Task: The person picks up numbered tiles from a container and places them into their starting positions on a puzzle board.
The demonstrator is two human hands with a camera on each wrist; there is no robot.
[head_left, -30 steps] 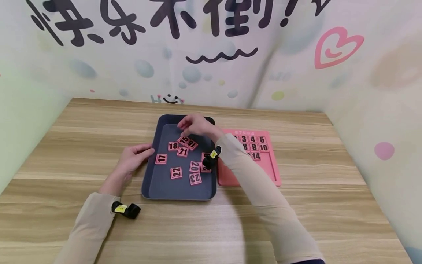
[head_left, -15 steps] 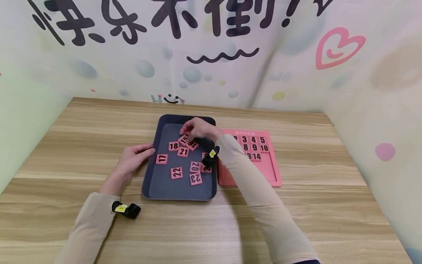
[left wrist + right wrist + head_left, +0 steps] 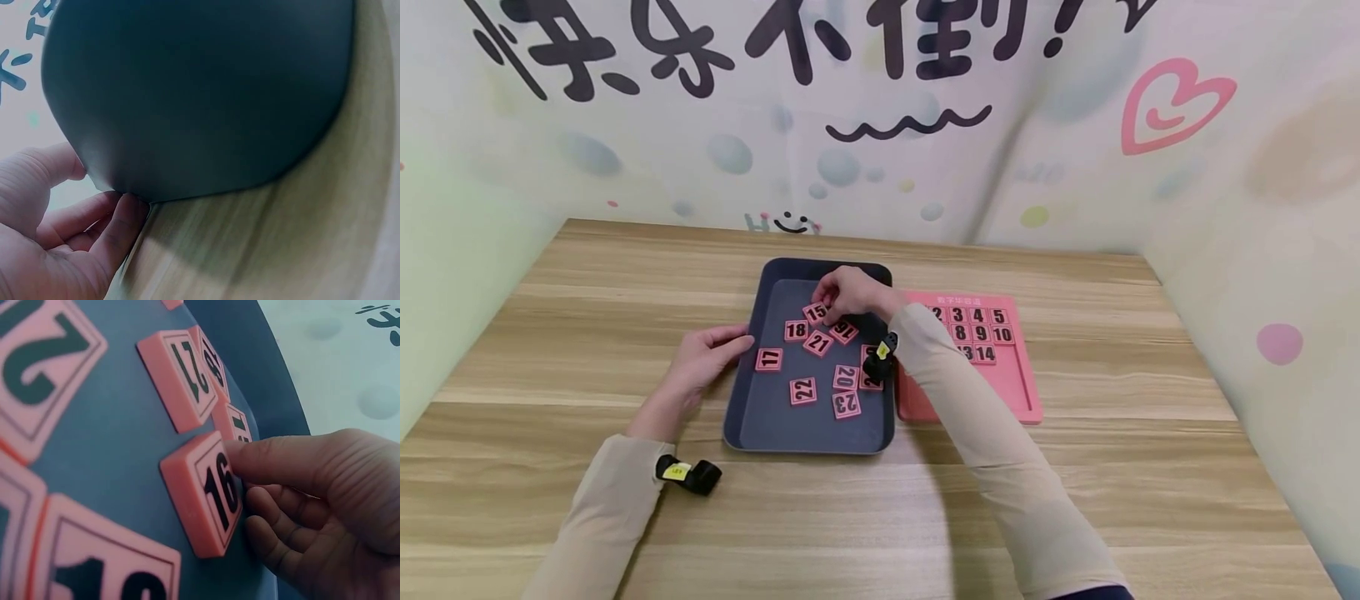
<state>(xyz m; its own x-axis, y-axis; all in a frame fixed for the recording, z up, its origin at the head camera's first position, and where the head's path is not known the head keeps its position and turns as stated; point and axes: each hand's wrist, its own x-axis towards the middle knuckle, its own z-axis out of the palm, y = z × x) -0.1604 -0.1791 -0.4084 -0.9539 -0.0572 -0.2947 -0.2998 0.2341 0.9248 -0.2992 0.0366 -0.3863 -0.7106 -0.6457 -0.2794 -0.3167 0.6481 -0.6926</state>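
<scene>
My left hand (image 3: 700, 367) holds the left edge of a dark blue-grey tray (image 3: 808, 437). The left wrist view has its thumb at the rim and curled fingers against the outer wall of the tray (image 3: 206, 94). Over the tray's far part, my right hand (image 3: 853, 293) pinches the pink number tile 15 (image 3: 815, 312) between thumb and fingers. Tile 16 (image 3: 219, 487) lies right by the thumb in the right wrist view, with tile 21 (image 3: 184, 378) beyond it. Tile 18 (image 3: 796, 331) lies just left of tile 21. The right hand partly hides tile 15 in its wrist view.
Tiles 17 (image 3: 768, 359), 22 (image 3: 802, 391), 20 (image 3: 846, 377) and 23 (image 3: 846, 405) lie loose in the tray. A pink number board (image 3: 1011, 392) with rows of tiles stands against the tray's right side, partly under the right forearm. A printed wall backdrop (image 3: 700, 192) rises behind the wooden table (image 3: 737, 533).
My right hand has come down onto the tiles. Tile 15 has shifted slightly up and left, tile 16 slightly right, and tile 21 has turned. The left hand stays at the tray's edge.
</scene>
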